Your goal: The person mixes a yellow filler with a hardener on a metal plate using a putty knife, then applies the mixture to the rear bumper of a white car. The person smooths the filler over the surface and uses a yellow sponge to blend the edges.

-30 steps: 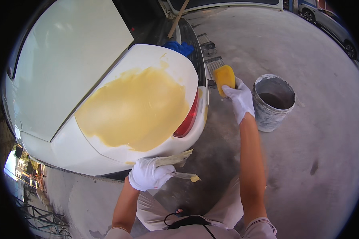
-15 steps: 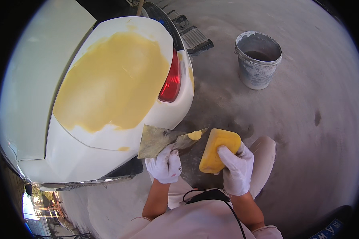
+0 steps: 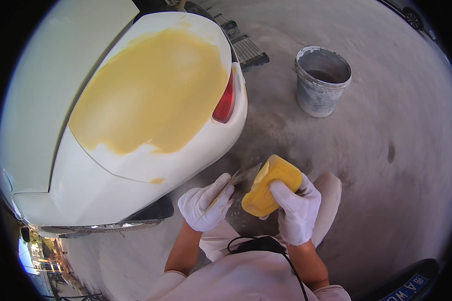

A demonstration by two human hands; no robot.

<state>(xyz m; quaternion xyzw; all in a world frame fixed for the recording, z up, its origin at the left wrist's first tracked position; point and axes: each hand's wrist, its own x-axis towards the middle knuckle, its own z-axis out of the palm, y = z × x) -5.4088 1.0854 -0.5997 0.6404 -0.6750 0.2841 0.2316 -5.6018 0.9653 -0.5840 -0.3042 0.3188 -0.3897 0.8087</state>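
My left hand, in a white glove, is closed around a thin putty spreader turned nearly edge-on. Its far end meets the edge of a yellow block, where a pale yellow smear of putty shows. The block sits tilted in my white-gloved right hand, thumb across its face and fingers mostly hidden behind it. Ahead and left is a white car panel with a broad coat of yellow putty reaching close to the red tail light.
A stained bucket with dark contents stands on the grey floor at the far right. Grey ribbed parts lie beside the car. A dark car shows at the top right. Another dark edge with a blue plate is at the lower right.
My left hand has turned the spreader from flat to nearly edge-on and brought its end to the block. A putty smear now shows on the block's edge. The view has shifted slightly.
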